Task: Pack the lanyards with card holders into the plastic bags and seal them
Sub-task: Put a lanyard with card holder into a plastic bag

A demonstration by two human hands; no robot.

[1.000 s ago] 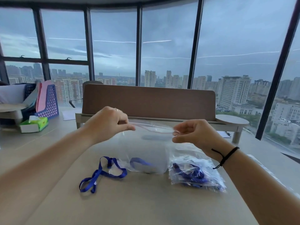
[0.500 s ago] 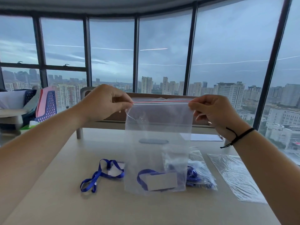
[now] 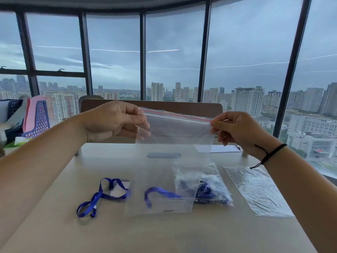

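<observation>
**Zip bag held up by both top corners**

Left hand (image 3: 116, 121) and right hand (image 3: 235, 130) each pinch a top corner of the clear zip bag (image 3: 171, 161), which hangs above the tabletop (image 3: 164, 232). A blue lanyard with card holder (image 3: 164, 198) sits at its bottom. A loose lanyard (image 3: 102, 196) lies to the left, a packed bag (image 3: 213, 190) and an empty bag (image 3: 259, 190) to the right.

- Clear plastic bag (image 3: 164, 161) with red zip line: hanging upright above table, blue lanyard with card holder (image 3: 167, 199) at its bottom
- Second blue lanyard (image 3: 102, 196): loose on table, left
- Filled bags (image 3: 213, 189): lying right
- Empty bag (image 3: 255, 189): flat, far right
</observation>
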